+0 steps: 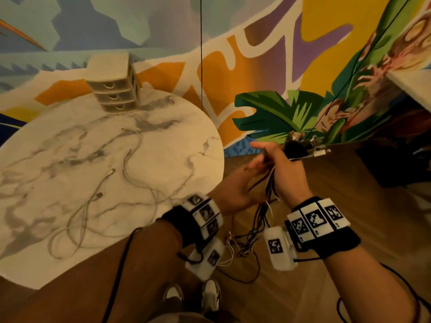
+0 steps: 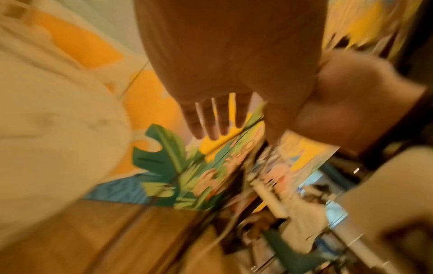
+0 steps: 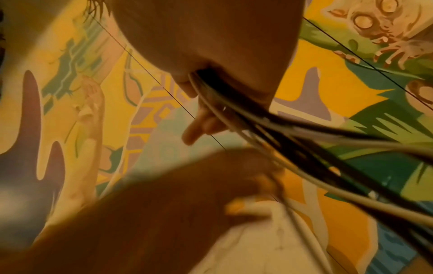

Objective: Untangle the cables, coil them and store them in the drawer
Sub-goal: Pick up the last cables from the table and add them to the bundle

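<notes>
Right hand [image 1: 288, 173] is raised to the right of the desk [image 1: 58, 264], off its edge, over the wood floor [image 1: 349, 194]. Its grip is clenched on a bundle of black and white cables [image 1: 269, 183] — right wrist view shows the strands [image 3: 234, 115] running out from under the curled fingers [image 3: 201, 122]. Connector ends [image 1: 320, 152] stick out past the far side of the fist; the rest of the bundle hangs down between the two wrists and ends in a tangle [image 1: 245, 243] near the floor.

Left hand [image 1: 235, 190] is just left of the bundle, palm toward it. Left wrist view shows its fingers [image 2: 211, 118] straight and spread, so that grip is released; whether the fingertips touch the strands I cannot tell — blur.

On the desk, a round marble-patterned top, a second set of pale cables [image 1: 130, 173] lies loose and looping, with plugs [image 1: 111, 171] lying mid-desk. The small three-drawer unit [image 1: 114, 85] stands at the far edge of the desk, all drawers closed, well apart from both hands.

Background: a painted mural wall [image 1: 268, 66]. Shoes [image 1: 193, 297] visible at the near edge of the head view.
</notes>
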`<action>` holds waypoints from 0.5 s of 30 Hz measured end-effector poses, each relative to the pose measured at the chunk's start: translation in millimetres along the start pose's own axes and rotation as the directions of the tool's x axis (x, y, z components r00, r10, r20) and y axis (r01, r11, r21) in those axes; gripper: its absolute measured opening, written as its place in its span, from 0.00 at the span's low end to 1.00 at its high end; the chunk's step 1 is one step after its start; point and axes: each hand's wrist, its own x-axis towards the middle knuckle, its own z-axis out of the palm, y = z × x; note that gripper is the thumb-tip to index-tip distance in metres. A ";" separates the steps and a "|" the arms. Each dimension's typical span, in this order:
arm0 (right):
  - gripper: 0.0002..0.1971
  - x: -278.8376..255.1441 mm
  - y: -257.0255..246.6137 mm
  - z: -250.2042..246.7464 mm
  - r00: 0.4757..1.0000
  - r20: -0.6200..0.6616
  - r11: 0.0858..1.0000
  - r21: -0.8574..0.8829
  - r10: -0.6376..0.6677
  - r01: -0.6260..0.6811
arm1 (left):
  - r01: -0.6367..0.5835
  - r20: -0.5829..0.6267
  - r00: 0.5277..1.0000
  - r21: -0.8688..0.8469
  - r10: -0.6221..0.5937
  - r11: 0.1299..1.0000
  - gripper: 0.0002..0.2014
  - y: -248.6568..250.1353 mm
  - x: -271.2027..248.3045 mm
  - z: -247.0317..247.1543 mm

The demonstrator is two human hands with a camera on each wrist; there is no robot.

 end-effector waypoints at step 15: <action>0.14 -3.7 63.1 1.3 0.897 0.434 0.957 -0.285 0.076 0.057 | 0.183 -0.134 0.960 -0.359 -0.245 0.915 0.23 62.5 30.4 -20.2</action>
